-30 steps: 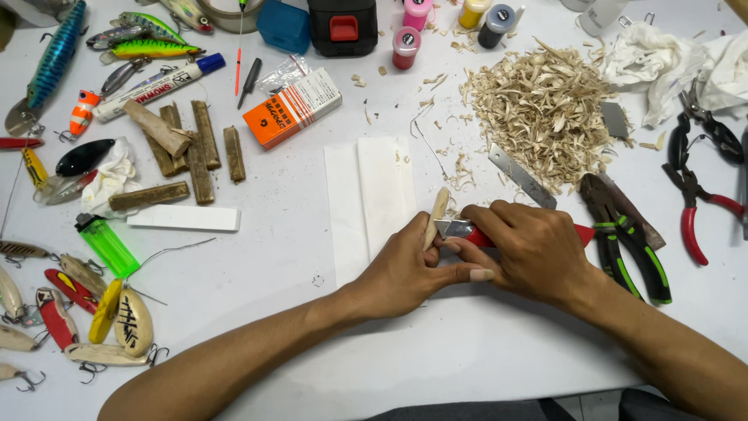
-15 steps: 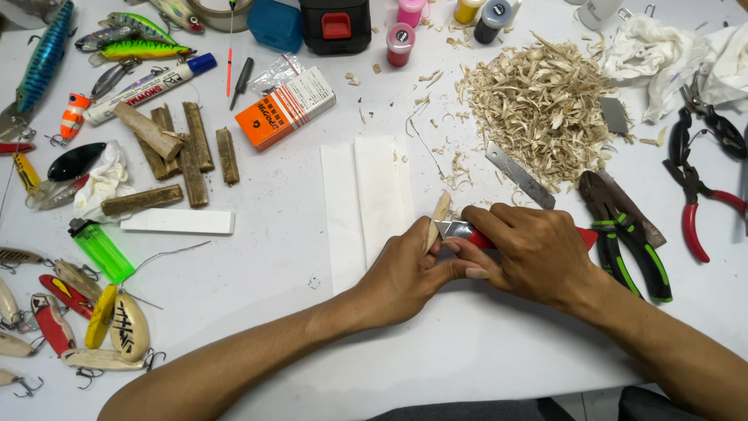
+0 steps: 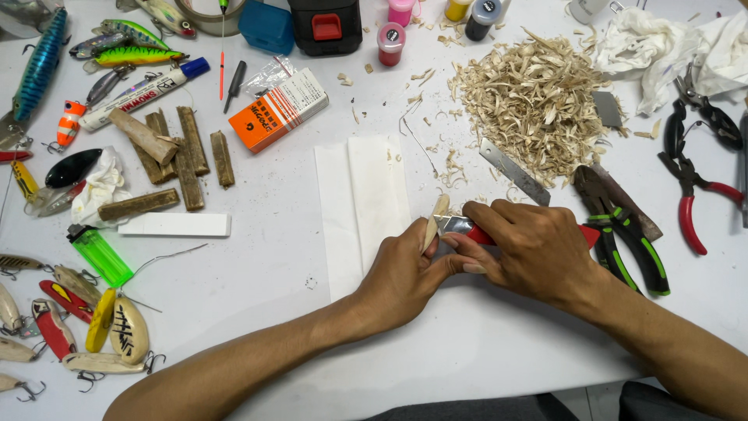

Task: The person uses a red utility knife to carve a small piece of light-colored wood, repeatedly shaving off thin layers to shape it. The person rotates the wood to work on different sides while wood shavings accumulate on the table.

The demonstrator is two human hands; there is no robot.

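While gripped, wood piece (image 3: 433, 226) points away.

Wood piece (image 3: 433, 224): pale, slim carved stick, bare and light tan; tilted nearly upright, its rounded top end poking out above the left hand's grip, the lower part hidden inside the fingers.
Knife (image 3: 458, 226): red handle enclosed in the right hand's grip; short silver blade juts left from that fist, its edge touching the wood piece.

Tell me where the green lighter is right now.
In the head view, the green lighter lies at the table's left side, just below the white block and above the cluster of fishing lures.
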